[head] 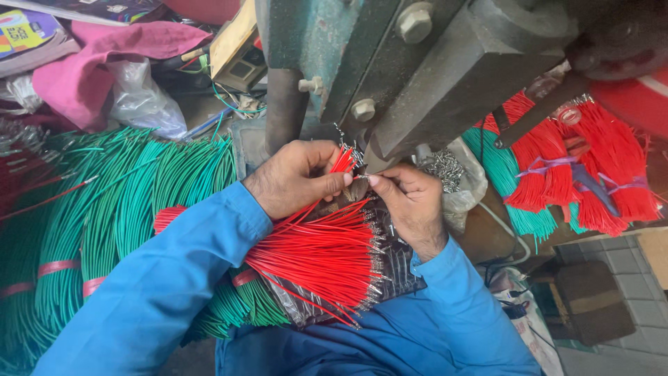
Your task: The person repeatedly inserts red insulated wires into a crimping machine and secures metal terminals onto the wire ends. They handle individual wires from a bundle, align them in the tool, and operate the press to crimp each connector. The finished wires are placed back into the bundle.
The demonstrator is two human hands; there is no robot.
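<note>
My left hand [296, 177] pinches a small bunch of red wires [342, 161], their ends pointing up toward the foot of a grey-green metal press [417, 83]. My right hand [410, 202] holds its fingertips closed right beside those wire tips, at a small metal terminal [360, 177]; what exactly it grips is too small to tell. Below both hands a thick bundle of red wires with metal-tipped ends [320, 257] lies across my lap on a dark sheet [396, 268]. Both arms wear blue sleeves.
A large heap of green wires [104, 209] tied with pink bands fills the left. Tied red wire bundles [591, 167] and some green ones lie at the right. A clear bag of metal terminals [452, 177] sits by the press. Pink cloth [90, 63] and clutter lie behind.
</note>
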